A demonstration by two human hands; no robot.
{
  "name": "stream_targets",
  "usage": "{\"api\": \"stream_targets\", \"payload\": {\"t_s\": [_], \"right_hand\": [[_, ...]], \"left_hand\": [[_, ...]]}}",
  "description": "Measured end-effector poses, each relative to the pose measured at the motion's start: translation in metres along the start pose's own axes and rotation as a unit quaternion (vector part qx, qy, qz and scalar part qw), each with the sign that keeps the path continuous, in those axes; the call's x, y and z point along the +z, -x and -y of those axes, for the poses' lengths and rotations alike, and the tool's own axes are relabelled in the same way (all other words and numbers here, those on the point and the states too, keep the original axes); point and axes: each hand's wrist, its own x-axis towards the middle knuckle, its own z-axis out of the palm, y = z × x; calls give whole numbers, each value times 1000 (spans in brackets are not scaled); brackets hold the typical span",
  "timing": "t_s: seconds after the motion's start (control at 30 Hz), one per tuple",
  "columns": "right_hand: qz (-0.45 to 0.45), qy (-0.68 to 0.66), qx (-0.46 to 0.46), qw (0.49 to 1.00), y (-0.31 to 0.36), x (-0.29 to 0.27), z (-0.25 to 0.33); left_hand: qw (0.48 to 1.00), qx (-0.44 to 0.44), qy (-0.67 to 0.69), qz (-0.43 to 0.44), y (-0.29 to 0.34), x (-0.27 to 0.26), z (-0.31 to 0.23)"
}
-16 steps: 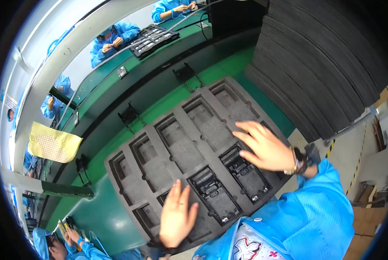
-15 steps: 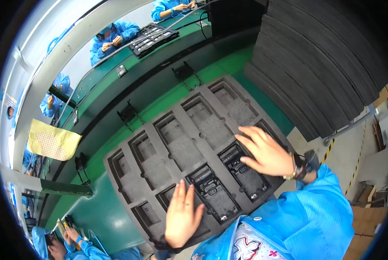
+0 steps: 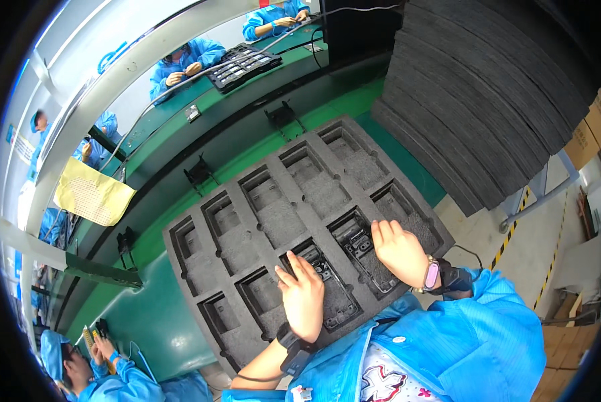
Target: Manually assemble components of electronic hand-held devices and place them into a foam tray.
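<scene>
A dark grey foam tray [image 3: 255,236] with two rows of rectangular pockets lies tilted in front of me. Two black, phone-sized housings sit in near-row pockets. Over the left housing [image 3: 341,303] rests my left hand [image 3: 305,298], its fingers stretched toward the upper left corner and partly covering it. My right hand [image 3: 399,256] is at the right side of the other housing [image 3: 361,245], fingers extended and close together, tips near its upper right edge. Nothing is visibly gripped in either hand. The far-row pockets hold no housings.
A tall stack of dark foam sheets [image 3: 474,100] stands at the right. Beyond the tray runs a green workbench [image 3: 193,130], where people in blue sit by another black tray [image 3: 245,67]. A yellow sheet [image 3: 94,192] hangs at the left, near a metal post.
Both hands have shifted: the left moved up and right onto the left housing, the right moved down and drew its fingers together. The near-right pocket is now more exposed.
</scene>
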Motion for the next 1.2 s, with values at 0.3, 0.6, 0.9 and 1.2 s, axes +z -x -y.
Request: {"api": "stream_targets", "payload": {"t_s": [0.3, 0.6, 0.9, 1.2], "right_hand": [[-2, 129, -43, 991, -27, 19, 1], [-14, -382, 30, 923, -110, -45, -60], [172, -889, 23, 423, -227, 51, 13], [219, -936, 35, 274, -214, 74, 27]], "left_hand": [[970, 59, 224, 73, -17, -17, 45], [860, 1, 440, -259, -66, -87, 158], [404, -143, 888, -167, -125, 31, 159], [207, -101, 971, -69, -114, 44, 149]]}}
